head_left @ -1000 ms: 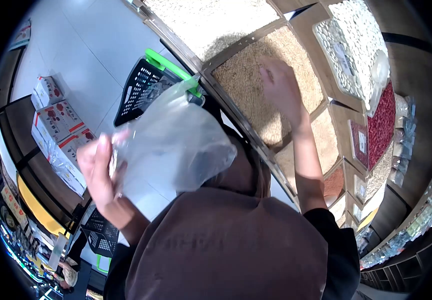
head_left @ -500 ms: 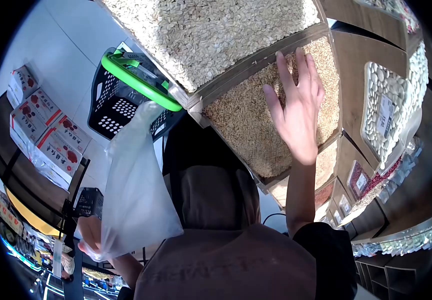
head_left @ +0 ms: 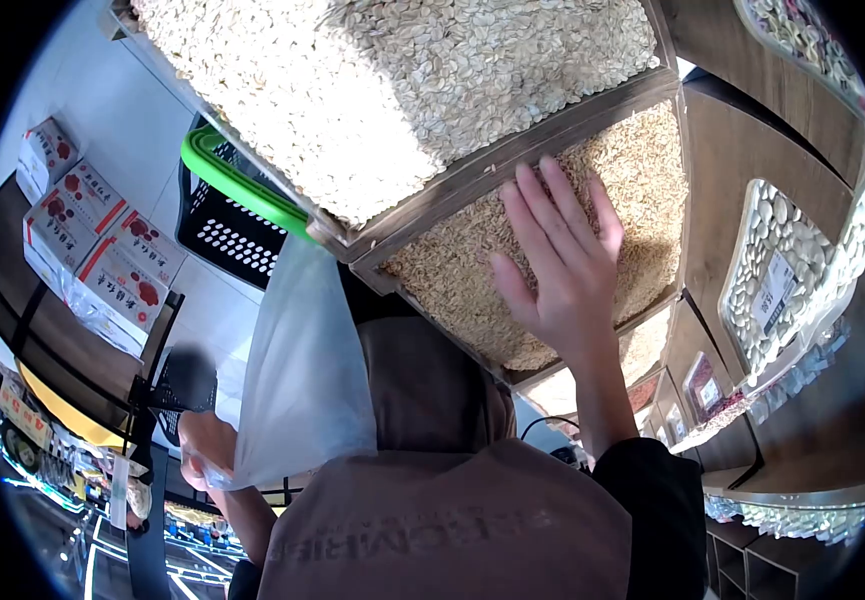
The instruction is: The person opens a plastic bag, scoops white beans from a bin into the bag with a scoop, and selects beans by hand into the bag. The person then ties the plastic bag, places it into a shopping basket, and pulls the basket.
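Observation:
My right hand [head_left: 567, 265] lies spread, palm down, over the bin of brown grains [head_left: 452, 260], fingers pointing toward the wooden divider. Whether the palm presses into the grains is hard to see. My left hand [head_left: 209, 452], low at the left, is closed on the gathered edge of a translucent plastic bag [head_left: 307, 375]. The bag stretches up from that hand, its far end reaching the basket and the corner of the bins. Beyond the divider, a larger bin holds pale oat flakes [head_left: 402, 90], partly in bright light.
A black shopping basket [head_left: 237, 235] with a green handle [head_left: 237, 180] is behind the bag. Red and white printed boxes [head_left: 87, 215] are stacked at the left. On the right, a clear-fronted container shows white beans [head_left: 777, 260] and a price label. More grain bins continue below.
My right hand has shifted left and slightly down over the grains, fingers still spread. The bag has swung right, and my left hand has risen slightly with it. The view has shifted too.

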Available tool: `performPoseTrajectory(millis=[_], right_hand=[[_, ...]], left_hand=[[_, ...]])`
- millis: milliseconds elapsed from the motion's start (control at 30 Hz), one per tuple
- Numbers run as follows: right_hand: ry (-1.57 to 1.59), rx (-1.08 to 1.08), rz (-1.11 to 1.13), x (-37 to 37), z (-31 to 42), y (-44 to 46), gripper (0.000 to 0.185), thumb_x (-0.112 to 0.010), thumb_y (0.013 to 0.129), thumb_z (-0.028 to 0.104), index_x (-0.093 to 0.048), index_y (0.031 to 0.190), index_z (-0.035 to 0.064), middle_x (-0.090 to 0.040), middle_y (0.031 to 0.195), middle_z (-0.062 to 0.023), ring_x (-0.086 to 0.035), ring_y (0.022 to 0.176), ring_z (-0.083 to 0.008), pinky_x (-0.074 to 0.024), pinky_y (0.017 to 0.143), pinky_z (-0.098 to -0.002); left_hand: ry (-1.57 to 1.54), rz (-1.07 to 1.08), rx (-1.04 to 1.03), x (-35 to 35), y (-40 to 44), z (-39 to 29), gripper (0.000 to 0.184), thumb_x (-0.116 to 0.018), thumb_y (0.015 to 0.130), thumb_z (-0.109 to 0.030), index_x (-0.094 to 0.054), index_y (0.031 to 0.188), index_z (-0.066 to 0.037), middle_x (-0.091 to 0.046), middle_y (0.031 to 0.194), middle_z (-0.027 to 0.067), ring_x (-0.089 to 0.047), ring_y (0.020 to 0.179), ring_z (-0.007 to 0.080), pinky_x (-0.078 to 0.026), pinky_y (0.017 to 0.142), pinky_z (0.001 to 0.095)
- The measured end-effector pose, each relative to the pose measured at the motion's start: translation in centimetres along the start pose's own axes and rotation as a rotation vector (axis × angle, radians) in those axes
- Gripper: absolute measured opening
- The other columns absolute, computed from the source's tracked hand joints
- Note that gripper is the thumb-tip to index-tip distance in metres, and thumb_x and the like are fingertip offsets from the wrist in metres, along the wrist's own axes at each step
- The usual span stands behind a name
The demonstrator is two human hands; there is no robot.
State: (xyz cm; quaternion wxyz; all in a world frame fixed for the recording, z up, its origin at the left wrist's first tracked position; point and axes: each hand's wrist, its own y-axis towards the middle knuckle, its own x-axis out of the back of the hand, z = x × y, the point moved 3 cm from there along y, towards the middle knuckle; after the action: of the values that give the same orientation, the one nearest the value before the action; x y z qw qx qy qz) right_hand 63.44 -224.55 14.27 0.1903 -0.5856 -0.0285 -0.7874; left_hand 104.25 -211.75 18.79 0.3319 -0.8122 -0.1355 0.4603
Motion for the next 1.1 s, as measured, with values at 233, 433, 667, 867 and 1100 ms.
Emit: performPoseTrajectory(millis=[233,433,667,867,1100], right_hand=[[0.142,0.109,-0.084,-0.5,0.7,2.1,0.043,-0.056,0.096,0.031,-0.068,0.123,-0.0003,-0.066,0.131,-0.0139,-0.057,0.131,-0.0269,-0.0288,0.117,-0.0476],[0.234,0.117,-0.064,0.2,0.1,0.0,0.039,-0.059,0.093,0.028,-0.069,0.118,-0.0005,-0.067,0.128,-0.0156,-0.06,0.128,-0.0248,-0.0345,0.113,-0.0433],[0.208,0.009,-0.201,-0.2,-2.8,3.1,0.052,-0.073,0.078,0.02,-0.062,0.125,-0.0004,-0.051,0.14,-0.019,-0.044,0.134,-0.0378,-0.0414,0.109,-0.0484],[0.198,0.046,-0.268,-0.3,-3.4,5.3,0.033,-0.077,0.077,0.014,-0.069,0.108,0.0075,-0.052,0.138,-0.0171,-0.042,0.137,-0.0395,-0.0404,0.11,-0.0493],[0.146,0.235,-0.175,0.5,-5.9,7.2,0.023,-0.08,0.072,0.015,-0.072,0.093,0.0096,-0.052,0.142,-0.0186,-0.04,0.139,-0.0436,-0.0369,0.113,-0.0519]], left_hand=[[-0.067,0.138,0.163,0.8,1.4,1.5,0.033,-0.077,0.084,-0.012,-0.069,0.069,0.016,-0.061,0.047,0.0138,-0.054,0.03,0.0149,-0.043,0.035,0.0218],[0.151,0.228,0.226,-0.8,2.7,2.6,0.055,-0.071,0.092,-0.032,-0.061,0.045,-0.004,-0.053,0.039,0.0026,-0.043,0.026,0.0112,-0.041,0.037,0.0246],[0.07,0.28,0.278,-1.6,4.7,4.7,0.053,-0.069,0.094,-0.027,-0.064,0.05,0.003,-0.055,0.039,0.0063,-0.044,0.026,0.0115,-0.038,0.033,0.0256],[-0.111,0.248,0.231,-0.2,4.7,5.3,0.041,-0.069,0.094,-0.014,-0.067,0.075,0.023,-0.06,0.05,0.024,-0.048,0.028,0.0146,-0.034,0.027,0.0253],[-0.094,0.191,0.214,0.5,4.5,5.1,0.04,-0.073,0.091,-0.013,-0.066,0.07,0.021,-0.06,0.05,0.0255,-0.045,0.026,0.0143,-0.035,0.027,0.0253]])
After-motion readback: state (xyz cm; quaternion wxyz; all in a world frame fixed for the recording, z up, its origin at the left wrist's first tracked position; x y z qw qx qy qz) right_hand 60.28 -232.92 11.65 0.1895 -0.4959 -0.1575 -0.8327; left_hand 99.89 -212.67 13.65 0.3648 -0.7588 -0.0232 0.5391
